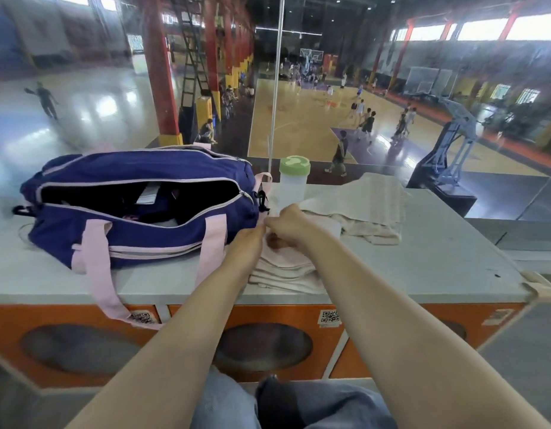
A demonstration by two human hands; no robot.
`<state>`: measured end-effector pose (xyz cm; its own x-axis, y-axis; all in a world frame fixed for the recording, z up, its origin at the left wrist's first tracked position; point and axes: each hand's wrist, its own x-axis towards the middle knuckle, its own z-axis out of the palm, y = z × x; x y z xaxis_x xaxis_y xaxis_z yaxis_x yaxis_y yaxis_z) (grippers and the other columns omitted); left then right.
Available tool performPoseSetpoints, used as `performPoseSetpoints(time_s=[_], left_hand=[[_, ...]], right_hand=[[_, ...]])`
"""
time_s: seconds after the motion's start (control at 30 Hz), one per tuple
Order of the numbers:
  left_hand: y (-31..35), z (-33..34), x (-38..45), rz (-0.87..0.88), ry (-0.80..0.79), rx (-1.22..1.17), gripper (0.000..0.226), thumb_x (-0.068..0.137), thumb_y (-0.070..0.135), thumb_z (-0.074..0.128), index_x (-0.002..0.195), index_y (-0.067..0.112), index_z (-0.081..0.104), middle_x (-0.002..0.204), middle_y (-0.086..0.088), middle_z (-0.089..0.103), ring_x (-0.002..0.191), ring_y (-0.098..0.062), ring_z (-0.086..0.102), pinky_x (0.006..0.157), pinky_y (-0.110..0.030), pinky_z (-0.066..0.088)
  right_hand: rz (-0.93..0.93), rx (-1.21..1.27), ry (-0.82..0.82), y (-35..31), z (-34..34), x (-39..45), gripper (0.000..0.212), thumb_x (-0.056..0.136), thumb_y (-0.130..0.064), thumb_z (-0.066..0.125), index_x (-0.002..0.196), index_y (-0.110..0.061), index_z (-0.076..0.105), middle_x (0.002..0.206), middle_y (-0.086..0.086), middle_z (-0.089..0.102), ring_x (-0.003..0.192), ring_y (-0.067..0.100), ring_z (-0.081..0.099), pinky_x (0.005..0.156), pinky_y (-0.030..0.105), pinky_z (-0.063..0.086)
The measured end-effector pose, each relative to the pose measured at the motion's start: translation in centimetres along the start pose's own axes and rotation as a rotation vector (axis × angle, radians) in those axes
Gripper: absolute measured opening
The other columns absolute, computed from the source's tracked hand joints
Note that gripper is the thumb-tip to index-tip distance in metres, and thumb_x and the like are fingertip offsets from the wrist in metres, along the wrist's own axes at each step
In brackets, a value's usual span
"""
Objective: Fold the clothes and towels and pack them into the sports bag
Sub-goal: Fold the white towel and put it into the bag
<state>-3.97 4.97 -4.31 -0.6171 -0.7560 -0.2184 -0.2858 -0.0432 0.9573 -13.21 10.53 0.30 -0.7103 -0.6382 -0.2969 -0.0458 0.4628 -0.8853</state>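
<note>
A navy sports bag [138,209] with pink straps lies on the grey counter [438,267], its top zip open and dark items inside. Just right of it sits a folded white towel [280,274] near the counter's front edge. My left hand [252,239] and my right hand [288,226] meet over the towel's far edge, fingers curled and pinching the cloth. A second cream towel [370,205] lies rumpled behind and to the right.
A clear bottle with a green lid [292,184] stands behind my hands, close to the bag's end. A pink strap [104,289] hangs over the counter's front. Behind the counter a glass pane overlooks a basketball court with players far below.
</note>
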Motion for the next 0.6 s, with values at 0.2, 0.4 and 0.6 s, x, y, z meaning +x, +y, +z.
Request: performPoseSetpoints(time_s=[0.2,0.4,0.6], left_hand=[[-1.0,-0.2,0.1,0.03,-0.031,0.048,0.033,0.09,0.022,0.053,0.122,0.023,0.056,0.103,-0.002,0.068,0.089,-0.022,0.065,0.07,-0.032,0.052],[-0.6,-0.9,0.2,0.004,-0.095,0.089,0.045,0.078,0.012,0.063,0.123,0.015,0.06,0.101,-0.003,0.069,0.089,-0.024,0.066,0.079,-0.037,0.057],[0.2,-0.6,-0.9,0.034,-0.218,0.146,0.069,0.085,0.002,0.06,0.146,0.02,0.033,0.117,-0.005,0.057,0.084,-0.015,0.057,0.058,-0.023,0.044]], right_hand=[[-0.108,0.172,0.03,0.2,-4.1,-1.7,0.015,0.092,-0.004,0.05,0.106,-0.011,0.054,0.094,0.015,0.063,0.07,0.024,0.06,0.066,0.033,0.056],[-0.104,-0.519,0.363,2.3,-8.3,-2.3,0.037,0.087,-0.024,0.058,0.121,-0.012,0.053,0.113,0.008,0.061,0.107,0.03,0.059,0.081,0.032,0.046],[0.114,-0.448,0.206,3.4,-8.2,-3.4,0.056,0.093,-0.052,0.048,0.122,-0.004,0.055,0.092,0.009,0.062,0.078,0.025,0.064,0.07,0.034,0.057]])
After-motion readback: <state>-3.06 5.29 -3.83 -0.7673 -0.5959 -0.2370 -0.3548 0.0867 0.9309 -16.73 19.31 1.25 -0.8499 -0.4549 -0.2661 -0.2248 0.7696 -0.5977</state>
